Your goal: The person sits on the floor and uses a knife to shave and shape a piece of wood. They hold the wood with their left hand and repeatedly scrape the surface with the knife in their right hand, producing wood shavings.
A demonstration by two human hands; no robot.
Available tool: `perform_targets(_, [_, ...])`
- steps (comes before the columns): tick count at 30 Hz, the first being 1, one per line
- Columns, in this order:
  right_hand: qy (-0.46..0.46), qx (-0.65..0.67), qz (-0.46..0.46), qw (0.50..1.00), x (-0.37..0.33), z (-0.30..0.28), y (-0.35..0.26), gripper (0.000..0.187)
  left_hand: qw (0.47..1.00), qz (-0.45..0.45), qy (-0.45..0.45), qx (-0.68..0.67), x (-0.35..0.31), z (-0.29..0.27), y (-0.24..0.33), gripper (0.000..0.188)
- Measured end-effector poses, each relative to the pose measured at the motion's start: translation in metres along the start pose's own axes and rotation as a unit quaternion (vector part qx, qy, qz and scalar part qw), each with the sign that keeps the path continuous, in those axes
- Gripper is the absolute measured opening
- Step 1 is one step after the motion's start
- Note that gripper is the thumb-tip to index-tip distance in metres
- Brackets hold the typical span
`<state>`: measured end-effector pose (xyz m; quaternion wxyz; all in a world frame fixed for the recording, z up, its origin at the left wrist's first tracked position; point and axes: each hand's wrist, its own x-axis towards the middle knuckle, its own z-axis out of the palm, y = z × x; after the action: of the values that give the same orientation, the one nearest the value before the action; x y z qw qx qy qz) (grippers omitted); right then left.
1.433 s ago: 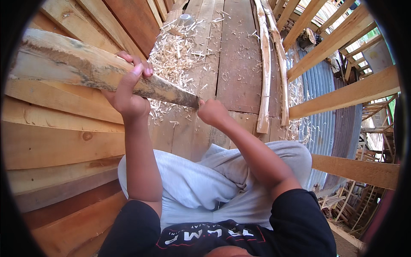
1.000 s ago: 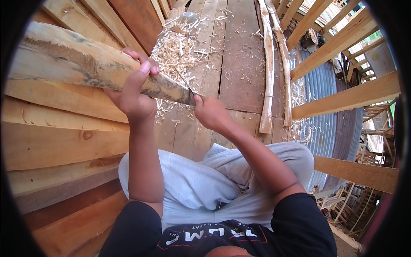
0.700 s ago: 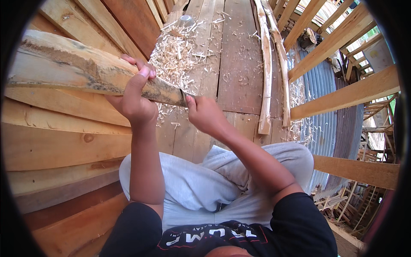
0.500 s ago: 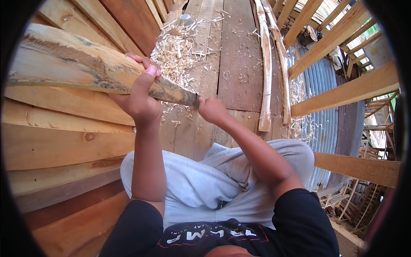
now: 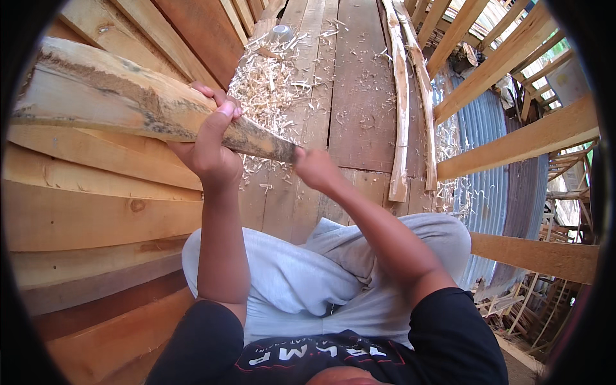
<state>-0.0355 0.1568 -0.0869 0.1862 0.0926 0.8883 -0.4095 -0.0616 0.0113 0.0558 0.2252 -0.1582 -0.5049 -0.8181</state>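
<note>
A long piece of wood (image 5: 115, 96), pale with dark stained patches and a rough brown streak, slants from the upper left toward the middle. It looks wide at the far left and narrows toward me. My left hand (image 5: 217, 138) is wrapped round its slimmer part, thumb on top and fingertips showing over the far edge. Right at the narrow end, my right hand (image 5: 316, 168) is closed in a fist that meets the wood. Whatever sits inside that fist is hidden, and the hand is slightly blurred.
Curled shavings (image 5: 263, 80) cover the plank floor (image 5: 359, 135) beyond my hands, with a small pale cup-like object (image 5: 280, 32) among them. Two long wood strips (image 5: 400, 102) lie at right, beside a slatted railing (image 5: 513, 140). A board wall (image 5: 96, 218) stands close on the left.
My right hand has shifted very slightly left and down at the wood's narrow end, and its wrist has turned a little. My left hand keeps its hold on the wood.
</note>
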Motion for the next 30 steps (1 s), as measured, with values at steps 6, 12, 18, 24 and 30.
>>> perform_targets(6, [0.027,0.006,-0.051,0.998,-0.003,-0.006,-0.018,0.057,1.0,0.0,-0.004,0.019,0.002,-0.007,-0.001,0.029])
perform_targets(12, [0.061,0.044,0.033,0.997,0.009,0.007,0.007,0.058,1.0,0.002,-0.016,0.011,0.004,-0.003,-0.005,0.029])
perform_targets(18, [-0.003,0.054,0.008,0.998,0.007,-0.001,-0.004,0.059,1.0,0.004,-0.017,0.008,0.002,0.0,0.0,0.03])
perform_targets(24, [-0.026,0.0,-0.008,1.0,-0.019,-0.019,-0.036,0.058,1.0,0.012,-0.01,0.018,-0.001,-0.002,0.001,0.03])
perform_targets(30, [-0.003,-0.03,0.006,1.0,0.003,-0.003,0.005,0.058,1.0,0.003,-0.012,0.013,0.0,0.002,-0.001,0.03])
